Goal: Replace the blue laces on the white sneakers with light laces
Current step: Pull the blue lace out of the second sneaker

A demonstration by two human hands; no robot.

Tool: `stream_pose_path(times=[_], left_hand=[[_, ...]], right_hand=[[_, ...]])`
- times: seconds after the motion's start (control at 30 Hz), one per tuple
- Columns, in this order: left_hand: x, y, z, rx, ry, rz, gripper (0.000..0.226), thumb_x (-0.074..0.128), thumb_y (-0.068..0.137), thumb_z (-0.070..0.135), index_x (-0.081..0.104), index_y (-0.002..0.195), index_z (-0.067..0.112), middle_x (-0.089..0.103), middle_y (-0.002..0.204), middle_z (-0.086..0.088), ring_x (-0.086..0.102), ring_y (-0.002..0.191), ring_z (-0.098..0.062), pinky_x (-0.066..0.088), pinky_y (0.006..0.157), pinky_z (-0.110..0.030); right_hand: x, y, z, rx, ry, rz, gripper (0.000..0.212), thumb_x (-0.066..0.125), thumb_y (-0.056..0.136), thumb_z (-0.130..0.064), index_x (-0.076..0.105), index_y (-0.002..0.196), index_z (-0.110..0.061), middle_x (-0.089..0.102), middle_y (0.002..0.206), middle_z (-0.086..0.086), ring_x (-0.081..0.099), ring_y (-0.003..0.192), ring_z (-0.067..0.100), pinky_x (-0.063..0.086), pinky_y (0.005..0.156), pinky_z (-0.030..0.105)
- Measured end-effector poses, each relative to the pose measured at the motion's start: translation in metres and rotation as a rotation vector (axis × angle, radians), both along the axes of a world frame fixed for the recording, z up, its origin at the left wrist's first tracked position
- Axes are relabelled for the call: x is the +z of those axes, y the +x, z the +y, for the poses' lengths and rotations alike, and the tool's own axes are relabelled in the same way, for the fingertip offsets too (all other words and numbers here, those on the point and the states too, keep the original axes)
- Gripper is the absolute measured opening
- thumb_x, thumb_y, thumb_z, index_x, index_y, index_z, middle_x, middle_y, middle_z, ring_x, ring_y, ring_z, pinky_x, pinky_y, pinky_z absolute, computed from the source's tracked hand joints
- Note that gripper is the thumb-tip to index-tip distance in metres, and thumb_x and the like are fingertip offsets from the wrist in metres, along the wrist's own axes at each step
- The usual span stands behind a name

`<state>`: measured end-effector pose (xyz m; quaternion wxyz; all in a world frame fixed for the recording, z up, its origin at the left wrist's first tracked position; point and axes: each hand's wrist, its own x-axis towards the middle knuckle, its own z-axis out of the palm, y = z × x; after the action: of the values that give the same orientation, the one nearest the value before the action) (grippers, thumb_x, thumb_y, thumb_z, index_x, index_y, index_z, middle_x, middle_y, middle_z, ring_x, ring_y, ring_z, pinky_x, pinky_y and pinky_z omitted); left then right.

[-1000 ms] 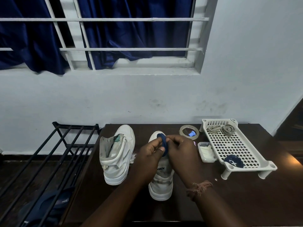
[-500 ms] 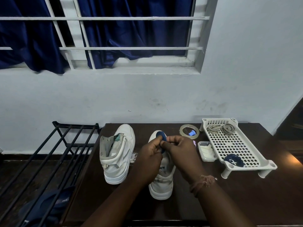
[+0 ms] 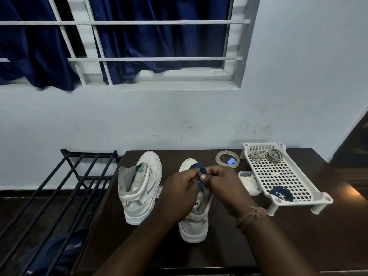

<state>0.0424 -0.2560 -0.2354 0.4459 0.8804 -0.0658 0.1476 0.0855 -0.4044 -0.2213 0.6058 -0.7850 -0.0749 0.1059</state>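
A dark wooden desk (image 3: 298,236) stands against the pale wall under a barred window with dark blue curtains (image 3: 149,36), and a black metal rack (image 3: 65,188) sits just beside its left edge. On the desk are two white sneakers: the left sneaker (image 3: 139,188) stands alone with no lace in it, its tongue open, while the right sneaker (image 3: 194,222) sits near the front middle, partly hidden under the hands. A white perforated tray (image 3: 282,176) on short legs takes the right back part, its far end close to the wall; it holds two coils of light laces (image 3: 266,155) at the back and one bundled blue lace (image 3: 281,193) at the near corner. Between tray and sneakers lie one roll of tape (image 3: 221,156) with a small blue piece inside its ring, and one small white container (image 3: 250,182) touching the tray's side. The desk is bare along the front right. Both hands meet above the right sneaker's toe — the left hand (image 3: 181,194) and right hand (image 3: 225,188) each have a pinching grip on a second blue lace coil (image 3: 197,168), fingers curled tight around it.
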Motion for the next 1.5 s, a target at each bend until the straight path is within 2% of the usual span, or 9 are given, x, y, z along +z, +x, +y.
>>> stream_pose_path(times=[0.2, 0.33, 0.53, 0.67, 0.8, 0.97, 1.13, 1.3, 1.5], left_hand=[[-0.002, -0.015, -0.021, 0.181, 0.044, -0.274, 0.025, 0.049, 0.090, 0.014, 0.073, 0.096, 0.018, 0.067, 0.073, 0.003, 0.061, 0.064, -0.012, 0.047, 0.061, -0.030], [0.004, -0.017, -0.026, 0.241, -0.116, -0.243, 0.023, 0.055, 0.090, 0.017, 0.073, 0.102, 0.025, 0.071, 0.075, 0.004, 0.065, 0.063, -0.011, 0.049, 0.059, -0.026], [0.004, -0.023, -0.027, 0.287, 0.114, -0.359, 0.030, 0.050, 0.084, 0.016, 0.078, 0.090, 0.020, 0.074, 0.077, 0.006, 0.066, 0.066, -0.012, 0.054, 0.062, -0.031], [0.007, -0.011, -0.020, 0.343, -0.232, -0.149, 0.026, 0.064, 0.082, 0.022, 0.068, 0.104, 0.035, 0.069, 0.090, 0.013, 0.066, 0.083, -0.008, 0.056, 0.077, -0.034], [0.014, 0.005, -0.016, 0.156, -0.427, 0.174, 0.058, 0.083, 0.083, 0.031, 0.054, 0.134, 0.034, 0.061, 0.123, 0.018, 0.061, 0.114, -0.001, 0.051, 0.094, -0.022], [0.014, 0.020, -0.009, 0.091, -0.656, 0.236, 0.019, 0.081, 0.083, 0.014, 0.078, 0.101, 0.013, 0.078, 0.099, -0.011, 0.073, 0.100, -0.033, 0.059, 0.092, -0.045], [0.030, 0.026, -0.018, 0.016, -0.861, 0.561, 0.007, 0.070, 0.092, 0.006, 0.074, 0.097, 0.003, 0.075, 0.086, -0.010, 0.072, 0.070, -0.011, 0.055, 0.058, -0.019], [0.038, 0.045, -0.043, 0.006, -0.854, 0.659, 0.011, 0.073, 0.091, 0.021, 0.076, 0.094, 0.010, 0.074, 0.081, -0.004, 0.064, 0.069, -0.012, 0.056, 0.059, -0.021], [0.044, 0.059, -0.097, 0.001, -0.682, 0.633, 0.016, 0.063, 0.099, 0.018, 0.072, 0.105, 0.005, 0.074, 0.089, -0.010, 0.070, 0.070, -0.012, 0.055, 0.056, -0.022]], right_hand=[[0.000, -0.003, 0.009, -0.087, -0.018, -0.059, 0.015, 0.061, 0.086, -0.007, 0.075, 0.085, -0.012, 0.071, 0.083, 0.024, 0.064, 0.068, 0.025, 0.058, 0.072, 0.048], [-0.001, -0.004, 0.014, -0.119, -0.071, -0.119, 0.014, 0.061, 0.081, -0.015, 0.075, 0.084, -0.016, 0.073, 0.074, 0.008, 0.070, 0.079, 0.030, 0.057, 0.075, 0.044], [0.000, 0.009, -0.005, -0.236, -0.147, -0.150, 0.024, 0.064, 0.086, -0.010, 0.065, 0.065, -0.021, 0.061, 0.055, -0.010, 0.057, 0.059, 0.008, 0.046, 0.064, 0.029], [0.001, 0.011, -0.010, -0.193, -0.111, -0.087, 0.022, 0.065, 0.087, -0.012, 0.067, 0.066, -0.015, 0.059, 0.054, -0.005, 0.056, 0.059, 0.014, 0.048, 0.064, 0.034], [0.005, 0.008, -0.008, -0.115, -0.007, -0.011, 0.015, 0.065, 0.083, -0.016, 0.071, 0.071, -0.009, 0.064, 0.059, 0.000, 0.056, 0.061, 0.015, 0.046, 0.063, 0.033], [0.006, 0.008, -0.018, -0.087, -0.003, 0.052, 0.017, 0.062, 0.087, -0.013, 0.071, 0.073, -0.007, 0.063, 0.058, 0.007, 0.054, 0.054, 0.018, 0.043, 0.058, 0.035], [0.011, 0.014, -0.039, -0.084, 0.038, 0.168, 0.022, 0.058, 0.092, -0.006, 0.069, 0.074, -0.004, 0.061, 0.060, 0.011, 0.052, 0.057, 0.024, 0.041, 0.062, 0.037], [0.005, 0.018, -0.062, -0.186, 0.060, 0.254, 0.020, 0.059, 0.094, -0.009, 0.069, 0.084, 0.004, 0.063, 0.062, 0.011, 0.057, 0.060, 0.023, 0.044, 0.070, 0.040], [0.009, 0.012, -0.083, -0.364, 0.057, 0.246, 0.021, 0.057, 0.094, -0.006, 0.069, 0.083, 0.006, 0.060, 0.059, 0.011, 0.054, 0.050, 0.020, 0.045, 0.060, 0.035]])
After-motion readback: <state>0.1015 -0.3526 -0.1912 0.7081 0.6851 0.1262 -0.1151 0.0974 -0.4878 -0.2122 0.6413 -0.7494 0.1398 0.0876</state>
